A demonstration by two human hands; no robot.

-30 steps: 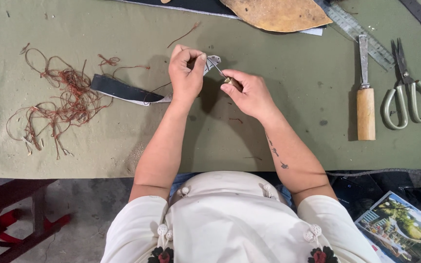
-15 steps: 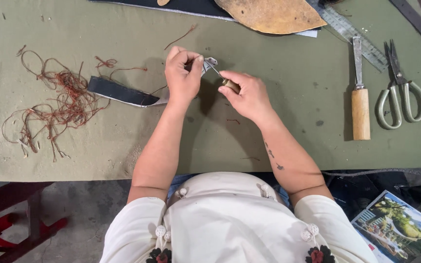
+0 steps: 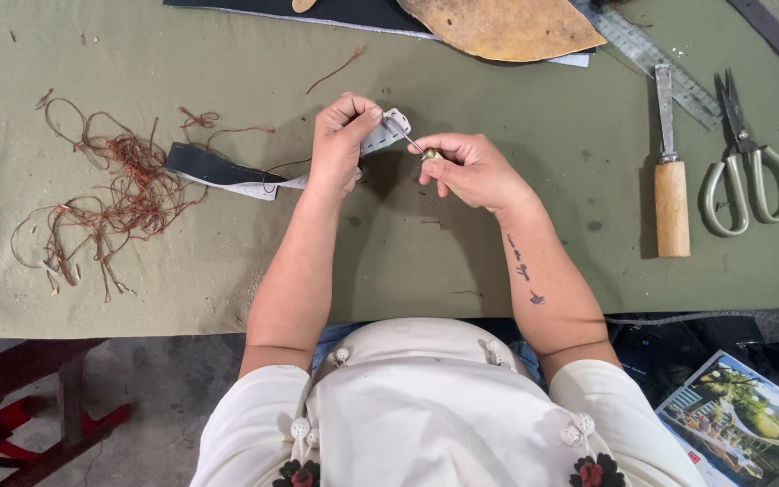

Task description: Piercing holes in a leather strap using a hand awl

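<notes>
My left hand point(image 3: 340, 144) pinches one end of a long strip point(image 3: 227, 173), dark on one face and white with stitch holes on the other, lifted a little off the green table cover point(image 3: 462, 261). My right hand point(image 3: 466, 167) grips a small awl point(image 3: 412, 144) by its brass-coloured handle, its thin metal point touching the strip's white end beside my left thumb. The rest of the strip trails left across the table towards a tangle of reddish-brown thread point(image 3: 110, 194).
A wooden-handled chisel point(image 3: 669, 171), large scissors point(image 3: 746, 162) and a metal ruler point(image 3: 660, 63) lie at the right. A tan leather piece point(image 3: 498, 27) on dark material rests at the far edge. A printed booklet point(image 3: 732, 415) lies below the table at the right.
Both hands stay together on the strip; my right hand has drawn the awl slightly to the right while the strip's end stays pinched.
</notes>
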